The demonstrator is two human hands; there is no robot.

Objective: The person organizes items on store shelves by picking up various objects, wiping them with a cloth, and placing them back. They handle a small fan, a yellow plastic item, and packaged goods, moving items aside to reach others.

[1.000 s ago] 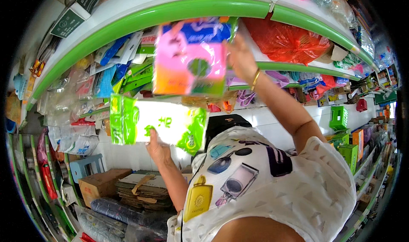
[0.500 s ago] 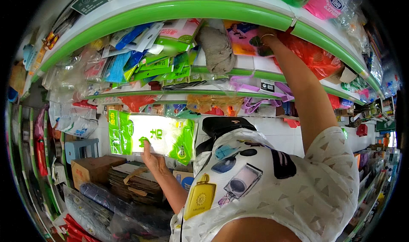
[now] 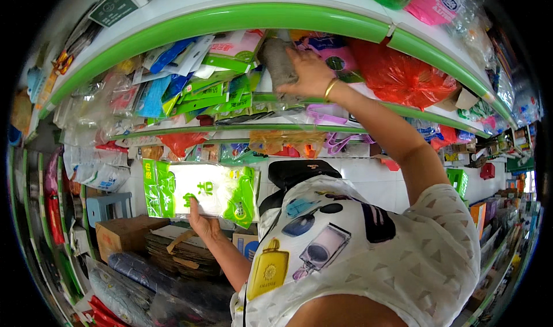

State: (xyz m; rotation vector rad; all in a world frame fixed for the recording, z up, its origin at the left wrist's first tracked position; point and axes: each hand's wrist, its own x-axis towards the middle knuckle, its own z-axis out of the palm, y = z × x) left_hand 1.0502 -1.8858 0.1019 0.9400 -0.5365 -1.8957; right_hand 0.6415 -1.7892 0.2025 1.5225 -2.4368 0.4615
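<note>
My left hand holds a flat green-and-white plastic pack of cleaning cloths by its lower edge. The thumb lies on the pack's front and the other fingers are hidden behind it. Up on the shelf, my right hand is spread over a bundled grey cloth, fingers at its upper part and thumb at its lower part. To the right of the cloth, partly behind my hand, lies a pink and purple packet.
Green-edged shelves curve across the front. Several green packs pile up left of the grey cloth; a red plastic bag sits at right. Purple hangers lie on a lower shelf. Below left are a cardboard box and a blue stool.
My right hand has moved left from the colourful packet onto the grey cloth. That packet now sits deeper on the shelf. The left hand still holds the cloth pack, slightly lower in view.
</note>
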